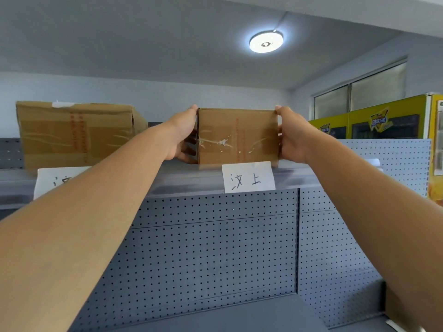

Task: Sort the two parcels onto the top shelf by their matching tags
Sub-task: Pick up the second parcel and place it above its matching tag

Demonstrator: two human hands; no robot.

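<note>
**Second parcel going onto top shelf, above its tag**

Step in hand, by my read: seat the small parcel (238, 136) on the top shelf (191, 179) right over the paper tag (248, 177) stuck on the shelf's front lip. Parcel's bottom edge looks to be at shelf level, likely resting or nearly so; can't tell if full weight is down. To do it well: keep both sides pinched evenly, push straight back so the box sits fully on the shelf and not hanging off the lip, keep it centred over the tag, don't cover the handwriting. Let go only once it sits flat. Watch the tape on the front face, looks slick, don't slide palms on it.

Left hand (183, 137): clamped on the parcel's left side, fingers curled round the far edge, thumb up at the top corner. Half closed, moulded to the box.

Right hand (291, 137): pressed against the right side, thumb at the top corner, fingers wrapped behind and mostly hidden. Same half-closed grip. Both arms stretched up and forward.

Larger parcel (76, 134) already sits on the same shelf to the left, well apart from the small one, above a second tag (56, 180) partly hidden by the left forearm, so its writing can't be checked.

Pegboard back panel (215, 248) below; lower shelf looks bare.
</note>
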